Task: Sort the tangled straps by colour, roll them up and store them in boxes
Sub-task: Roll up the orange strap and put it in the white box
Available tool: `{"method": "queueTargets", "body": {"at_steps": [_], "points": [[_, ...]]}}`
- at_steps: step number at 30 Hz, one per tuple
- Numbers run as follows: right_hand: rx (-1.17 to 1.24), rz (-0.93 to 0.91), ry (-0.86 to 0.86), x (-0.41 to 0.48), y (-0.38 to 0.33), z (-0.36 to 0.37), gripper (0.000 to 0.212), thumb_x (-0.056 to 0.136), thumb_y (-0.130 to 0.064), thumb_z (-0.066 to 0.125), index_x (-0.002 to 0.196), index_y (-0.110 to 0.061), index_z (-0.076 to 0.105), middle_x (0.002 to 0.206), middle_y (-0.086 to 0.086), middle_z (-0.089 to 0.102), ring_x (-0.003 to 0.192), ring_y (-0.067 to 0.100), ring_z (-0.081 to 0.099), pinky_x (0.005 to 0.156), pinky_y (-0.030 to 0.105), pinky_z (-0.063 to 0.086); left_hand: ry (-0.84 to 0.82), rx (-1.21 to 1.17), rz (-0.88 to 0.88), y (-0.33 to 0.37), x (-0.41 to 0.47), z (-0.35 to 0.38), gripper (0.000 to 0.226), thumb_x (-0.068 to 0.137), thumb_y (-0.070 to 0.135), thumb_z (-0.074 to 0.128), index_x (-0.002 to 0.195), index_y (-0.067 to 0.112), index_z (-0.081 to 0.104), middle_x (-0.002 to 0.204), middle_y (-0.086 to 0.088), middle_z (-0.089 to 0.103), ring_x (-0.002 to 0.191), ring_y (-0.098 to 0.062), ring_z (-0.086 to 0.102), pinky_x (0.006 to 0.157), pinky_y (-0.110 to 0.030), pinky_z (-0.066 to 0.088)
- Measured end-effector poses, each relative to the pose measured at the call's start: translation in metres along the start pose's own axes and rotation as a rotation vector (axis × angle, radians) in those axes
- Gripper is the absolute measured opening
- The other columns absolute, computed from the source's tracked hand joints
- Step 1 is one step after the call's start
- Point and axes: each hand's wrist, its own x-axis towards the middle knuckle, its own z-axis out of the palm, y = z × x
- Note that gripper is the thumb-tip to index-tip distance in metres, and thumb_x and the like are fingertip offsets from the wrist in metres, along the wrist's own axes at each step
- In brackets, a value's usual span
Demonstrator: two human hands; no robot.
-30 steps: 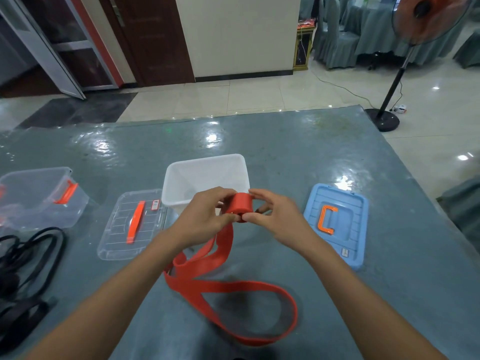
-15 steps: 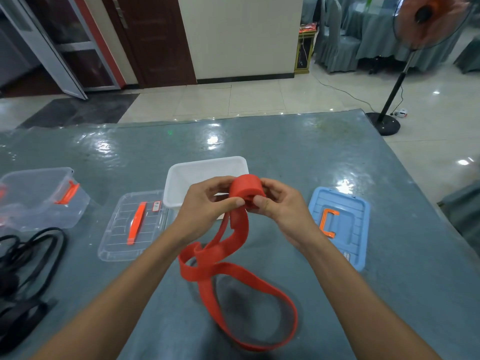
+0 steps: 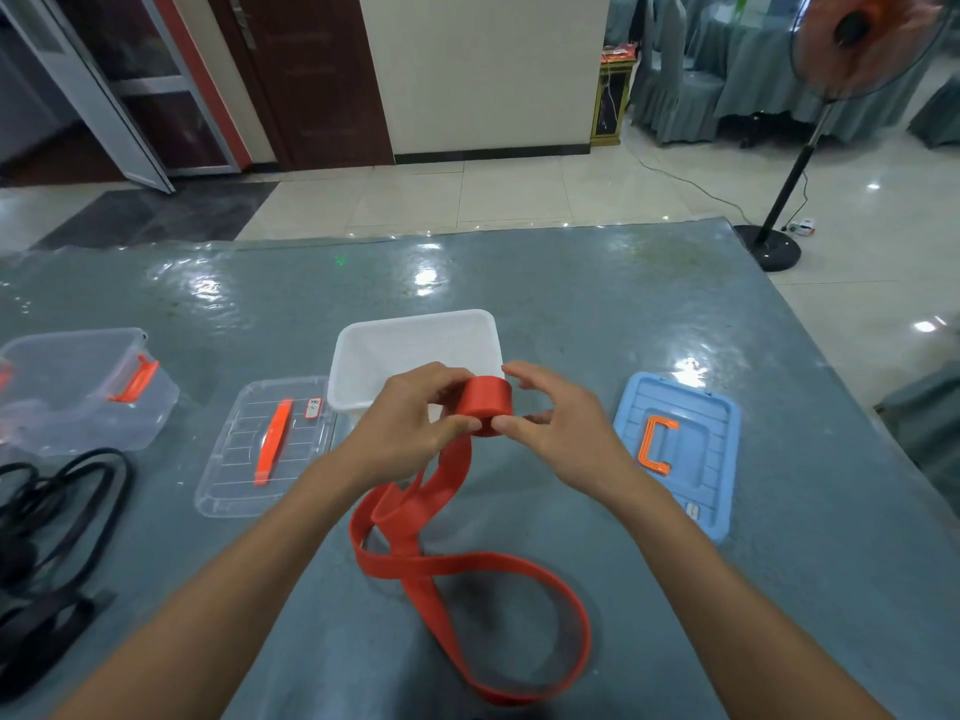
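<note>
**Red strap half rolled, both hands on the coil**

Both hands are up over the middle of the grey surface (image 3: 649,314), and between them sits a tight red roll (image 3: 487,405). The left hand (image 3: 410,413) has its fingers (image 3: 457,426) pinched on the near left side of the roll, thumb below, other fingers curled over the top. The right hand (image 3: 558,426) meets it from the other side: thumb tip pressed to the roll's lower edge, the forefinger arched above the top rim, whether it touches I cannot tell.

From the roll the rest of the red strap (image 3: 519,563) drops down to the surface, twists once below the left wrist and then opens into a wide loop lying flat between the two forearms, close to the near edge.

Just behind the hands stands the white box (image 3: 415,335), open. To its left lies a clear lid (image 3: 244,459) with an orange handle, flat on the surface, and further left a clear box (image 3: 78,387) with an orange latch. On the right, just beside the right wrist, lies a blue lid (image 3: 691,407) with an orange handle. Down at the far left edge a heap of black straps (image 3: 57,517) sprawls loose, well apart from the red one.
</note>
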Motion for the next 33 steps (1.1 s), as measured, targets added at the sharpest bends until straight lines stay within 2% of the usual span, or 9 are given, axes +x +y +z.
{"method": "queueTargets", "body": {"at_steps": [2, 5, 8, 13, 18, 22, 26, 29, 33], "points": [[-0.133, -0.082, -0.045, 0.003, -0.003, -0.004, 0.061, 0.084, -0.022, 0.08, 0.14, -0.025, 0.057, 0.135, -0.006, 0.059, 0.121, 0.008, 0.056, 0.089, 0.021, 0.055, -0.05, 0.154, 0.058, 0.0, 0.004, -0.002, 0.041, 0.084, 0.021, 0.081, 0.122, 0.012, 0.067, 0.1, -0.001, 0.067, 0.094, -0.018, 0.062, 0.09, -0.037, 0.051], [-0.207, -0.151, -0.065, 0.009, -0.009, -0.007, 0.058, 0.086, -0.017, 0.078, 0.14, -0.019, 0.057, 0.131, 0.001, 0.063, 0.118, 0.008, 0.057, 0.085, 0.015, 0.053, -0.064, 0.246, 0.092, 0.004, 0.012, -0.006, 0.039, 0.085, 0.03, 0.076, 0.121, 0.019, 0.065, 0.099, 0.005, 0.064, 0.091, -0.015, 0.058, 0.086, -0.04, 0.05], [-0.172, -0.149, -0.03, 0.012, -0.016, -0.01, 0.054, 0.084, -0.013, 0.078, 0.134, -0.018, 0.061, 0.123, -0.001, 0.065, 0.115, 0.01, 0.059, 0.089, 0.024, 0.056, -0.03, 0.187, 0.083, 0.011, 0.017, -0.008, 0.04, 0.083, 0.036, 0.075, 0.119, 0.021, 0.066, 0.1, 0.006, 0.066, 0.092, -0.012, 0.059, 0.088, -0.036, 0.052], [0.179, -0.019, 0.062, 0.013, -0.024, -0.014, 0.048, 0.077, -0.002, 0.081, 0.121, -0.014, 0.067, 0.113, -0.005, 0.071, 0.109, 0.004, 0.065, 0.094, 0.027, 0.055, 0.081, -0.189, -0.017, 0.018, 0.019, -0.008, 0.041, 0.073, 0.039, 0.082, 0.112, 0.03, 0.072, 0.103, 0.014, 0.073, 0.099, -0.006, 0.068, 0.087, -0.02, 0.055], [0.655, 0.087, 0.087, 0.011, -0.024, -0.013, 0.047, 0.08, 0.008, 0.075, 0.125, -0.003, 0.063, 0.119, 0.017, 0.069, 0.11, 0.033, 0.069, 0.089, 0.046, 0.059, 0.107, -0.476, -0.063, 0.018, 0.019, -0.006, 0.039, 0.067, 0.035, 0.086, 0.104, 0.043, 0.075, 0.101, 0.007, 0.078, 0.095, -0.015, 0.074, 0.087, -0.027, 0.058], [0.821, 0.129, 0.1, 0.011, -0.023, -0.002, 0.044, 0.085, 0.007, 0.07, 0.127, -0.002, 0.061, 0.12, 0.019, 0.069, 0.113, 0.035, 0.067, 0.089, 0.044, 0.059, 0.078, -0.627, -0.075, 0.016, 0.02, -0.003, 0.042, 0.068, 0.029, 0.087, 0.108, 0.035, 0.077, 0.104, -0.004, 0.078, 0.099, -0.022, 0.074, 0.088, -0.031, 0.058], [0.717, 0.065, 0.036, 0.014, -0.016, 0.0, 0.051, 0.086, 0.003, 0.073, 0.133, -0.009, 0.059, 0.125, 0.004, 0.069, 0.115, 0.021, 0.067, 0.094, 0.036, 0.057, 0.08, -0.598, -0.099, 0.006, 0.02, -0.006, 0.038, 0.076, 0.016, 0.085, 0.11, 0.029, 0.075, 0.104, -0.002, 0.078, 0.1, -0.019, 0.074, 0.089, -0.029, 0.057], [0.391, 0.094, 0.038, 0.016, 0.0, 0.009, 0.058, 0.085, -0.008, 0.077, 0.138, -0.014, 0.055, 0.132, -0.005, 0.063, 0.117, 0.01, 0.064, 0.097, 0.025, 0.052, 0.15, -0.558, -0.124, 0.001, 0.024, -0.008, 0.037, 0.08, 0.006, 0.081, 0.114, 0.019, 0.074, 0.104, 0.001, 0.078, 0.1, -0.016, 0.074, 0.089, -0.027, 0.056], [0.16, 0.269, -0.077, 0.011, 0.032, 0.038, 0.05, 0.085, -0.022, 0.079, 0.13, -0.007, 0.062, 0.119, -0.003, 0.067, 0.103, 0.015, 0.066, 0.092, 0.033, 0.055, 0.227, -0.567, -0.141, 0.002, 0.034, -0.021, 0.035, 0.081, 0.009, 0.081, 0.115, 0.018, 0.073, 0.103, 0.001, 0.079, 0.098, -0.016, 0.074, 0.089, -0.027, 0.057]]}}
